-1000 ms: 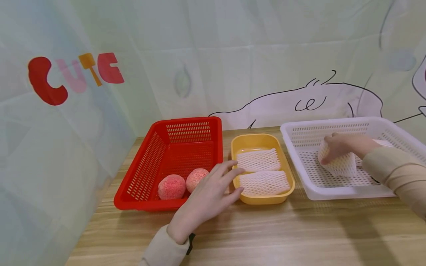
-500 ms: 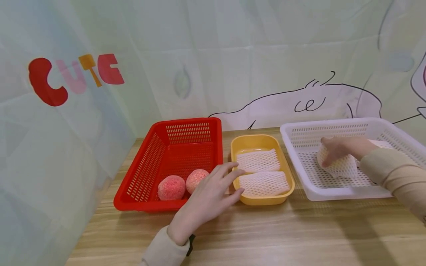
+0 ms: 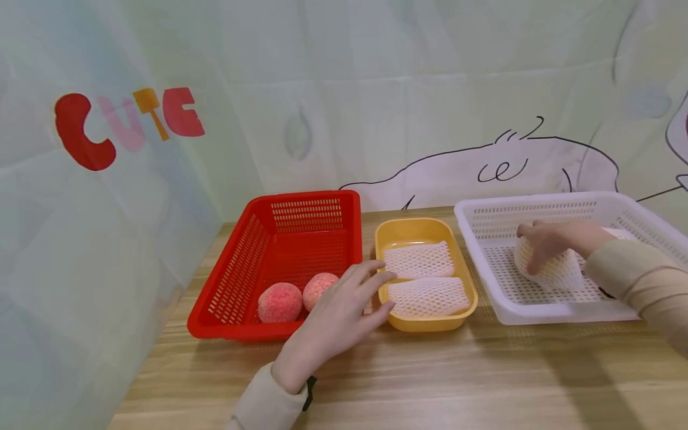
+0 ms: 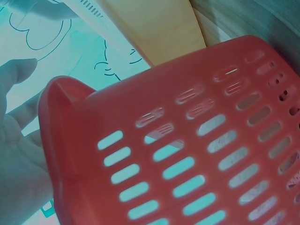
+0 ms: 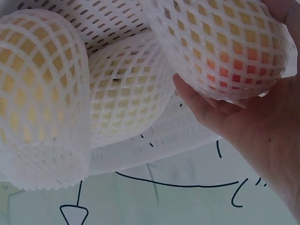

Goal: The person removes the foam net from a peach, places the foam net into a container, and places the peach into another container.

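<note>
In the head view my right hand [image 3: 559, 239] grips a round fruit in a white foam net [image 3: 559, 272], inside the white basket [image 3: 564, 315]. The right wrist view shows red and yellow through the mesh of this netted fruit [image 5: 229, 51], with my fingers and thumb around it. My left hand [image 3: 338, 313] lies with loosely bent fingers over the red basket's front right corner, its fingertips by the left rim of the yellow tray [image 3: 416, 224]. Two flat foam nets, one behind [image 3: 419, 260] and one in front [image 3: 428, 297], lie in that tray.
Two pink speckled round fruits, left [image 3: 280, 302] and right [image 3: 318, 289], sit in the red basket [image 3: 306, 254]. Two more netted fruits [image 5: 42, 89] [image 5: 129, 89] are beside the held one. A printed cloth [image 3: 376, 107] hangs behind the wooden table [image 3: 408, 382].
My right hand stays in the white basket and has tilted the netted fruit slightly, its loose net end shifting right. The left hand has hardly moved.
</note>
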Available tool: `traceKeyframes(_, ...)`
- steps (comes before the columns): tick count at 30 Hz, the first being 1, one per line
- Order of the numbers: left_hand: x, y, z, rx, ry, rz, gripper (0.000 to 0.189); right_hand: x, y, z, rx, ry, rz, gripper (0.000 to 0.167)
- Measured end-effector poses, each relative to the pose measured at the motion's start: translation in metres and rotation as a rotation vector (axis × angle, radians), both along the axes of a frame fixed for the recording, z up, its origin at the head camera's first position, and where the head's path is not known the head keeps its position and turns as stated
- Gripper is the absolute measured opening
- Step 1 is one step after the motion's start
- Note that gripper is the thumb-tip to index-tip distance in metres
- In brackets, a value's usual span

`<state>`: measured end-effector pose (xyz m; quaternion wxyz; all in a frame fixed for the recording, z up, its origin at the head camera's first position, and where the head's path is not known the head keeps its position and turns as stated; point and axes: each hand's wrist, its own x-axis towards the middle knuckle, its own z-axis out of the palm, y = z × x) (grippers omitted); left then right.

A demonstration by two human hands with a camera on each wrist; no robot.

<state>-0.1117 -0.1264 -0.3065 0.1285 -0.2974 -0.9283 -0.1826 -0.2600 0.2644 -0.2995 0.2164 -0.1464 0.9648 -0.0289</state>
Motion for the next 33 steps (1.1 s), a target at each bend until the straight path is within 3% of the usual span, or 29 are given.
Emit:
traceKeyframes(6, 0.001, 0.001, 0.001, -0.001, -0.027, 0.006, 0.041, 0.0, 0.006, 0.007, -0.085, 0.067, 0.001, 0.083)
traceKeyframes(14, -0.001, 0.001, -0.001, -0.012, -0.036, 0.007, 0.04, 0.006, 0.013, 0.019, -0.151, 0.058, 0.001, 0.087)
traceKeyframes(20, -0.002, 0.001, -0.002, 0.0, -0.026, -0.01, 0.04, 0.012, 0.013, 0.026, -0.21, 0.105, 0.027, 0.088)
traceKeyframes(33, -0.001, 0.001, -0.002, 0.019, -0.022, -0.018, 0.041, 0.032, 0.011, 0.035, -0.304, 0.291, 0.064, 0.085)
